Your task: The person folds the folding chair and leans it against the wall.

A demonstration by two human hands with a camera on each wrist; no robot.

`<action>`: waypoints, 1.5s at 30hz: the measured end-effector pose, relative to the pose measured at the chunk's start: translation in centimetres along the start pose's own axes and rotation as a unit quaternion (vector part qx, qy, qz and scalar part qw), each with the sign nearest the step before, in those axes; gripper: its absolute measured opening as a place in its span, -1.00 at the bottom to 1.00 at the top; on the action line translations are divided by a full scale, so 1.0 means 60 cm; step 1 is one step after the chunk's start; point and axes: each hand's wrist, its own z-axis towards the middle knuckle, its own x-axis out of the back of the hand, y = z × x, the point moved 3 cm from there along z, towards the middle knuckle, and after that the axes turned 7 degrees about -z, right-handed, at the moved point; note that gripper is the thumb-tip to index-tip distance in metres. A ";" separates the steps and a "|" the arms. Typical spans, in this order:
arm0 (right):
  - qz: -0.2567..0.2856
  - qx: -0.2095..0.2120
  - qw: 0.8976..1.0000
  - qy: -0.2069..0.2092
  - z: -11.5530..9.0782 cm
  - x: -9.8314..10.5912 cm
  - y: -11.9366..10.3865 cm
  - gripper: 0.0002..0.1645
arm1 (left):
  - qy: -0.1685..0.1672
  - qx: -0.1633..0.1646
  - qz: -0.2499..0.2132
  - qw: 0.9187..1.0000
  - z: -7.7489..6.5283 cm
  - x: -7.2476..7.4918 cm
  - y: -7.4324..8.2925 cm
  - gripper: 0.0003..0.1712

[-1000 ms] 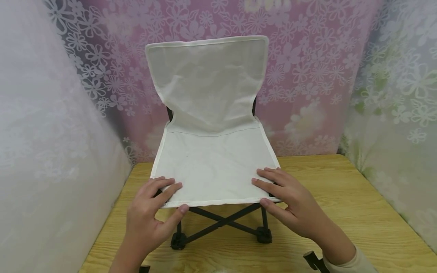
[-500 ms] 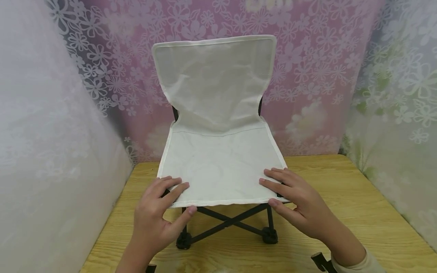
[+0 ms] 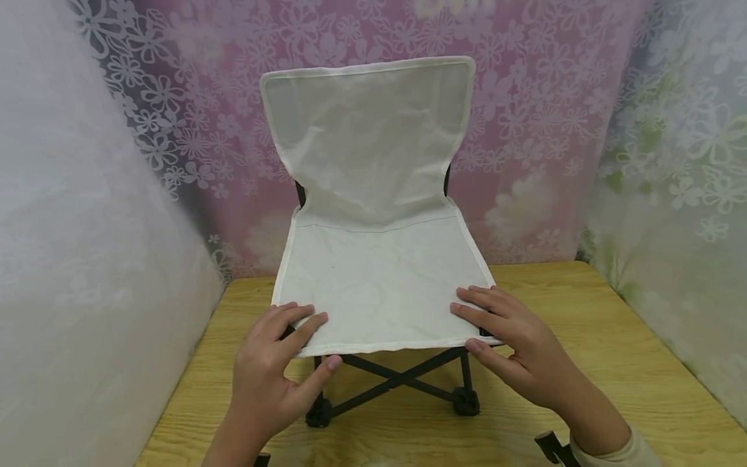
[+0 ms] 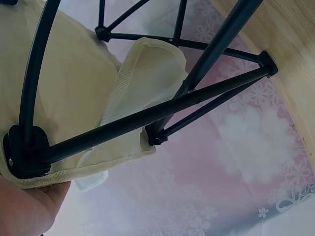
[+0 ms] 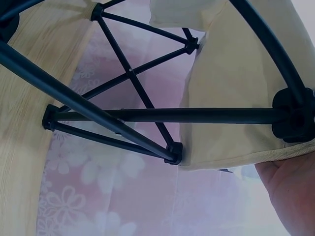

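Note:
A folding camp chair [image 3: 373, 279] with white fabric and a black tube frame [image 3: 397, 379] stands unfolded, its backrest [image 3: 367, 123] upright. My left hand [image 3: 271, 363] rests on the front left corner of the seat, fingers spread on the fabric and thumb by the front edge. On the front right corner lies my right hand [image 3: 519, 344], likewise with fairly straight fingers on the fabric. Seen from below, the left wrist view holds the seat's underside [image 4: 64, 83] and part of the left hand [image 4: 27, 206]. The right wrist view has the legs [image 5: 142, 93] and part of the right hand [image 5: 293, 191].
The chair stands on a wood-grain table [image 3: 583, 337]. Flower-patterned curtains [image 3: 543, 162] hang behind it and along both sides. A dark forked piece [image 3: 554, 447] shows by the right sleeve.
The chair has shifted slightly to the right across the head view, and both hands have moved along with it. Most of that shift came in the first half second.

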 end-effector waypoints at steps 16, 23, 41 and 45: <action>0.000 0.009 1.000 0.013 -0.009 0.009 0.008 -0.40 | -0.061 0.013 -0.025 0.998 0.000 0.003 0.001 -0.55; 0.008 0.031 0.999 0.043 -0.009 0.008 0.010 -0.49 | -0.067 0.003 -0.011 0.998 0.001 0.002 0.001 -0.54; 0.019 0.042 0.997 0.064 -0.009 0.010 0.012 -0.44 | -0.036 -0.009 -0.022 0.999 0.003 -0.004 0.009 -0.57; 0.022 0.039 0.997 0.066 -0.011 0.009 0.013 -0.44 | -0.031 -0.014 -0.023 0.999 0.004 -0.006 0.009 -0.57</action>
